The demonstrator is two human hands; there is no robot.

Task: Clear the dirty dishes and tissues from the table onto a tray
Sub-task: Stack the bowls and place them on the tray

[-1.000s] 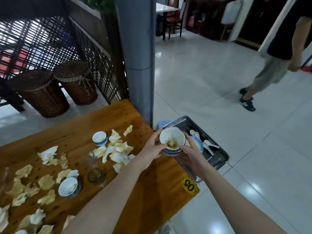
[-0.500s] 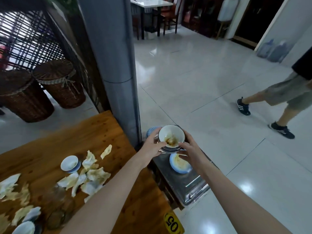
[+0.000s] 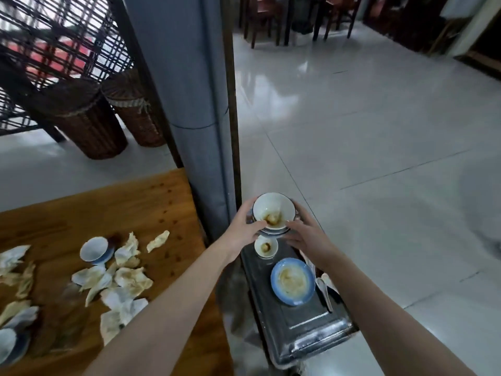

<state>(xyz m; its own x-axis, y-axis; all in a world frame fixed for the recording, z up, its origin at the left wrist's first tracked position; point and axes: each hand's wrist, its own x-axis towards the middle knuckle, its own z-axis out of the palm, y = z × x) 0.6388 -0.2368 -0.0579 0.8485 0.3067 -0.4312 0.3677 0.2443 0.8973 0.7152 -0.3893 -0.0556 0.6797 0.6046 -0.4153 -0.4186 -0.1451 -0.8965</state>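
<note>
A stack of dirty bowls (image 3: 273, 213), white inside with brown residue, is over the far end of the dark metal tray (image 3: 306, 324). My left hand (image 3: 245, 223) grips its left side and my right hand (image 3: 306, 234) grips its right side. On the tray lie a small dirty cup (image 3: 266, 247), a blue-rimmed plate (image 3: 292, 281) with sauce, and white spoons (image 3: 324, 287). On the wooden table (image 3: 151, 196) to the left remain crumpled tissues (image 3: 127, 280) and a small tipped bowl (image 3: 95, 250).
A grey pillar (image 3: 189, 104) rises just behind the table's right end, close to the tray. Two wicker baskets (image 3: 108, 123) stand by a lattice screen at the back left. Glossy tiled floor (image 3: 379, 158) spreads to the right, with chairs far behind.
My view has swung right and closer to the tray. The bowl stack has moved with both hands toward the tray's far end. The walking person has left the view.
</note>
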